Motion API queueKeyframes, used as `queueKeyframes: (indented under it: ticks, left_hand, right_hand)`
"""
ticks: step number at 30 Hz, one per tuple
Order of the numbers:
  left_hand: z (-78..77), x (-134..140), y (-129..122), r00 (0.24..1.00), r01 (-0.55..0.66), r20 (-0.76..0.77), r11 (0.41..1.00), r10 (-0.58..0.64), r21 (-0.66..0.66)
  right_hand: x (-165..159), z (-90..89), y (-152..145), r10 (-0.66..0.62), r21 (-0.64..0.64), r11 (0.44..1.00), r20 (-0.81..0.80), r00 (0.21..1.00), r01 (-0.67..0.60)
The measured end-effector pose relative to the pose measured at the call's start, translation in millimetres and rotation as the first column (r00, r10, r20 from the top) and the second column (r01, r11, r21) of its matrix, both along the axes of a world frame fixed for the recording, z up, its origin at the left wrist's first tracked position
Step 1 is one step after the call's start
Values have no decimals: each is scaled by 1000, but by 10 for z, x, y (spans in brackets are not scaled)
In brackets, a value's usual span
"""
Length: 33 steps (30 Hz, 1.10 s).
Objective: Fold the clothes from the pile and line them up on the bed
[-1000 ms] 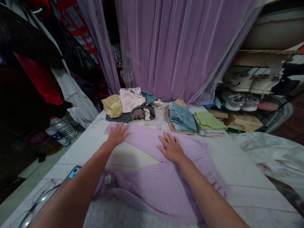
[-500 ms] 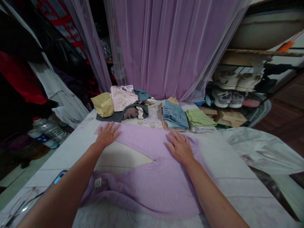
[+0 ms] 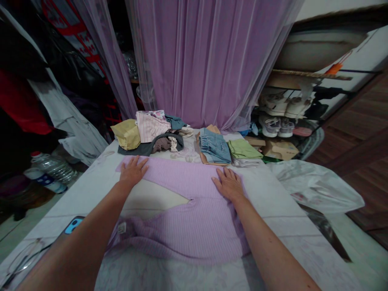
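A lilac ribbed knit garment lies spread on the table, with two long parts running left from a joined right side. A small white tag shows on its bunched lower left part. My left hand rests flat on the far left end of the upper part, fingers spread. Palm down, my right hand presses on the garment's upper right area, its fingers also stretched out. Neither hand grips the cloth.
Beyond the garment sit a heap of clothes, folded denim and a folded green cloth. A phone and glasses lie at left. Clear plastic hangs by the right edge; shoes stand on a rack.
The view has turned slightly right, so everything appears shifted left. My right hand sits a little nearer the garment's upper edge; my left hand stays in place on the cloth.
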State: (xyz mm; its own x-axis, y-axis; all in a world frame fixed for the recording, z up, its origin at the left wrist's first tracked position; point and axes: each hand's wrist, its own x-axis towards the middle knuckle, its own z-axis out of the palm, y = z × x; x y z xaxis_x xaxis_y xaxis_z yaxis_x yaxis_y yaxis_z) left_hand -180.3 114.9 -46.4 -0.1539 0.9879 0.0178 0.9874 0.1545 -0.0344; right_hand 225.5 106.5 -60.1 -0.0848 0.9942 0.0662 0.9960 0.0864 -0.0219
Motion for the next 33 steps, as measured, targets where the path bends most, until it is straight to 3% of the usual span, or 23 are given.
queueKeyframes:
  ticks: [5, 9, 12, 16, 20, 26, 30, 33]
  left_hand:
    - [48, 111, -120, 997, -74, 5, 996, 74, -43]
    - [93, 28, -384, 990, 77, 130, 984, -57, -159]
    - [174, -98, -693, 946, 211, 291, 954, -144, -212]
    - [313, -230, -1131, 850, 285, 500, 942, -164, -176]
    - [391, -276, -1454, 795, 284, 594, 941, -125, -183]
    - [430, -236, -1678, 887, 256, 440, 942, -140, -216]
    - [457, -214, -1706, 924, 223, 357, 954, -141, -199]
    - [505, -213, -1711, 952, 134, 298, 973, -75, -185]
  right_hand:
    - [-14, 18, -371, 83, 38, 996, -148, 986, -79]
    - [55, -116, -795, 137, 105, 988, -241, 961, -114]
    - [174, -230, -978, 196, 228, 966, -356, 914, -119]
    - [289, -333, -1111, 290, 422, 904, -504, 814, -61]
    - [313, -414, -1276, 356, 488, 869, -508, 784, -79]
    - [339, -443, -1409, 377, 469, 879, -566, 733, -90]
    - [361, -364, -1448, 351, 396, 913, -636, 687, -99]
    - [357, -285, -1491, 316, 340, 936, -681, 661, -97]
